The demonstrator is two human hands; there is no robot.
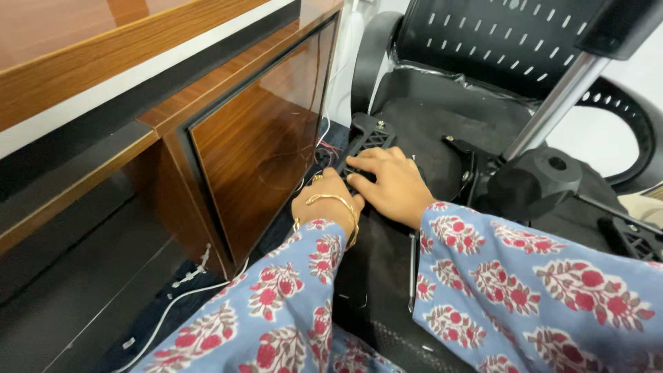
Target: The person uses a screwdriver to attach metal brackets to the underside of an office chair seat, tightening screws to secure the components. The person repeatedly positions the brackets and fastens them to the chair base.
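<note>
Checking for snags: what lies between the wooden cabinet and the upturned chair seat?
In the head view, thin loose wires run down that gap beside the wooden cabinet and chair seat.

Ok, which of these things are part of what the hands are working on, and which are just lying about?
In hand:
left hand and right hand, both on the black bracket
upturned chair seat
gas cylinder
armrest

Lying about:
wooden cabinet
white cable
coloured wires

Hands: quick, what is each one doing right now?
Left hand: curled beside the black plastic bracket; grip cannot be told.
Right hand: open, resting flat on the bracket.
</note>
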